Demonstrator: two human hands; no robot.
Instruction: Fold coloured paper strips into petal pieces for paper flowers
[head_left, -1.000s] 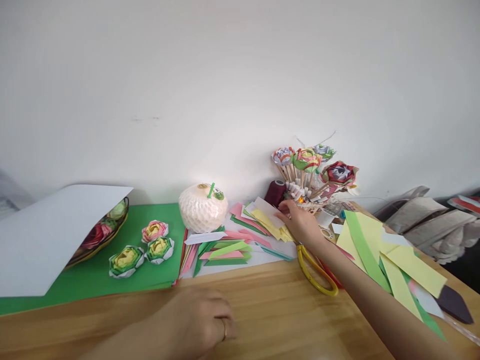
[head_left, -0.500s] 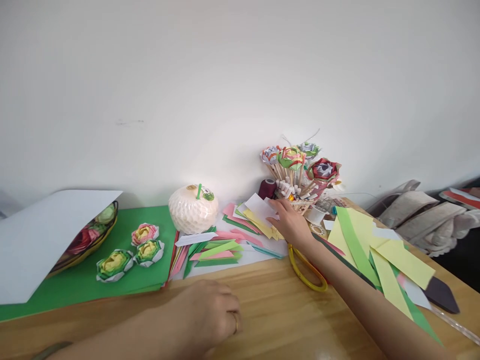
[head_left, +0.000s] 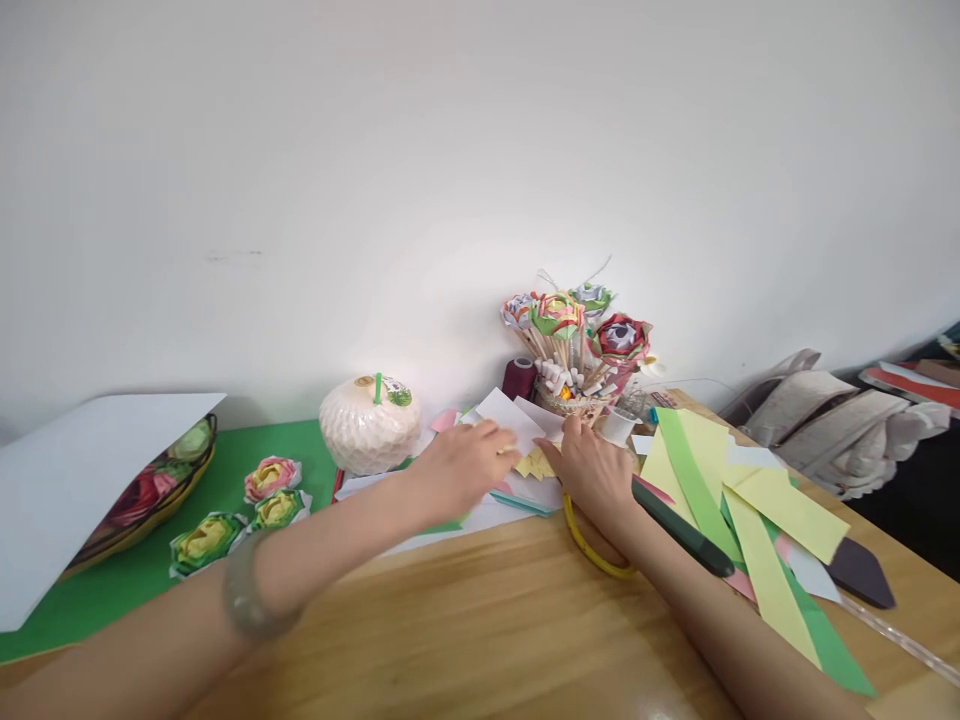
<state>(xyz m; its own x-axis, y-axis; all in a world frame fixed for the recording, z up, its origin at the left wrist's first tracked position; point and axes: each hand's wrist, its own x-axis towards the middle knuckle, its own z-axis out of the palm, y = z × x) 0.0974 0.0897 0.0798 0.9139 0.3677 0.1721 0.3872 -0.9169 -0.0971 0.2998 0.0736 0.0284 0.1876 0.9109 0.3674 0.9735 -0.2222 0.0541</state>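
My left hand (head_left: 466, 468) reaches over the pile of coloured paper slips with its fingers curled together. Its fingertips are beside a white paper slip (head_left: 504, 420) and yellow slips (head_left: 537, 464); what they pinch, if anything, is too small to make out. My right hand (head_left: 592, 470) rests at the right side of this pile, thumb apart from the fingers, next to another white slip (head_left: 541, 418). Just below the right hand is the yellow handle loop (head_left: 589, 545) of a tool, partly covered by the wrist. A bracelet (head_left: 251, 590) circles my left wrist.
Folded paper flowers (head_left: 277, 510) lie on green sheets (head_left: 285, 440) at left, near a basket (head_left: 161, 500) under a white sheet. A white textured jar (head_left: 369, 425) stands centre-left. Behind the hands are stick-stemmed flowers (head_left: 559, 315) and a thread spool (head_left: 519, 378). Yellow-green strips (head_left: 694, 480) lie right.
My left hand has moved from the table's front up to the paper pile. My right hand has drawn slightly down, its fingers lower beside the slips. The view has shifted a little to the right.
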